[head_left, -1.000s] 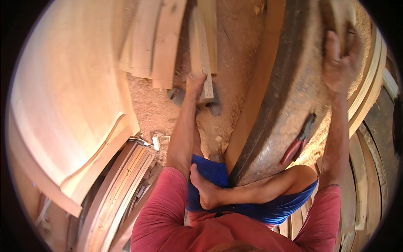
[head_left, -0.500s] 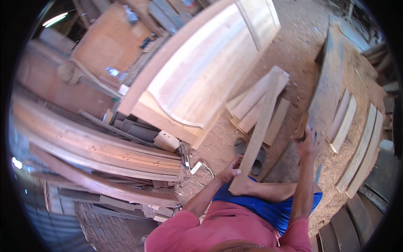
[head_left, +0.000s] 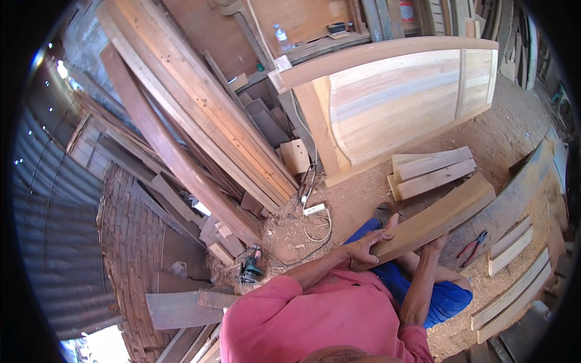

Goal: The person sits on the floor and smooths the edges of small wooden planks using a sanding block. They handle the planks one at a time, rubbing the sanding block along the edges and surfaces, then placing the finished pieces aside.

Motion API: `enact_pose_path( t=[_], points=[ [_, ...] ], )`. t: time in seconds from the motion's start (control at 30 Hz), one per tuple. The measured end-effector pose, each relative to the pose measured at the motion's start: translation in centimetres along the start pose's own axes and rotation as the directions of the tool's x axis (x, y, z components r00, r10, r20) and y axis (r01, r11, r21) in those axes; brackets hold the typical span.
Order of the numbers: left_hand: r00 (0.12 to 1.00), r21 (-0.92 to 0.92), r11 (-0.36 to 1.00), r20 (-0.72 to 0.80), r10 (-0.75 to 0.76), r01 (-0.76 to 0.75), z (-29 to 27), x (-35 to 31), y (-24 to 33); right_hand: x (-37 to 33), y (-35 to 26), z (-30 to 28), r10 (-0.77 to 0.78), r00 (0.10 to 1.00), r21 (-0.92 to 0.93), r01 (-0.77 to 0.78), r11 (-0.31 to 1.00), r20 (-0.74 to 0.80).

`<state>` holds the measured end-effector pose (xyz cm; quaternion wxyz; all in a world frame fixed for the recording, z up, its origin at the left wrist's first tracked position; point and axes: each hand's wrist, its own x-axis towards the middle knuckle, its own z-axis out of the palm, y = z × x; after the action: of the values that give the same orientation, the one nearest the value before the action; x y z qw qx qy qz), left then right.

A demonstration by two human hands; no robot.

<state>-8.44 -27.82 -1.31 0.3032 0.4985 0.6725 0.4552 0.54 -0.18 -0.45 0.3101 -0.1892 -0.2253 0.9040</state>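
Observation:
A long, thick wooden board (head_left: 445, 215) lies slanted over my lap, its far end pointing up and to the right. My left hand (head_left: 370, 245) holds the near end, fingers spread over its upper face and edge. Lower on the board, my right hand (head_left: 434, 244) grips the near long edge, with its fingers partly hidden beneath. A pair of red-handled pliers (head_left: 472, 248) rests on the worn plank bench (head_left: 508, 196) to the right of that hand. Short cut boards (head_left: 437, 172) are piled just beyond the held board.
A large panelled wooden piece (head_left: 396, 91) stands ahead. Long planks (head_left: 200, 97) lean at the left. A white power strip (head_left: 314, 209) with its cord and a green power tool (head_left: 249, 270) lie on the ground. Curved wooden strips (head_left: 511, 296) sit on sawdust at right.
My view has turned left. The board has swung to the right, and more of its broad face shows. My right hand has come from the bench to the board's edge; my left stays near its end.

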Motion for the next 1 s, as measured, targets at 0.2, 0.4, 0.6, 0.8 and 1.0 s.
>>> enact_pose_path(
  t=[0.2, 0.4, 0.6, 0.8, 1.0],
  points=[
    [0.973, 0.251, 0.943, 0.009, -0.229, 0.22, -0.7, 0.5, 7.4, -0.2, 1.1, 4.2, -0.001, 0.931, -0.101, 0.041, 0.994, 0.364],
    [0.917, 0.18, 0.9, 0.046, 0.396, -0.398, -8.0, 6.9, 18.3, -5.9, 1.0, 16.3, 0.102, 0.959, 0.081, -0.128, 0.989, 0.264],
    [0.72, 0.063, 0.735, -0.161, 0.675, -0.675, -13.0, 13.9, 28.3, -1.9, 0.5, 12.8, -0.03, 0.79, -0.489, 0.408, 0.771, 0.613],
    [0.737, 0.264, 0.811, -0.339, 0.585, -0.522, -16.2, 17.7, 29.4, -6.5, 1.3, 18.0, -0.017, 0.944, -0.308, 0.124, 0.943, 0.329],
    [0.671, 0.251, 0.771, -0.383, 0.634, -0.585, -16.4, 17.6, 28.4, -5.7, 1.6, 17.6, -0.113, 0.885, -0.6, 0.395, 0.695, 0.452]
  ],
)
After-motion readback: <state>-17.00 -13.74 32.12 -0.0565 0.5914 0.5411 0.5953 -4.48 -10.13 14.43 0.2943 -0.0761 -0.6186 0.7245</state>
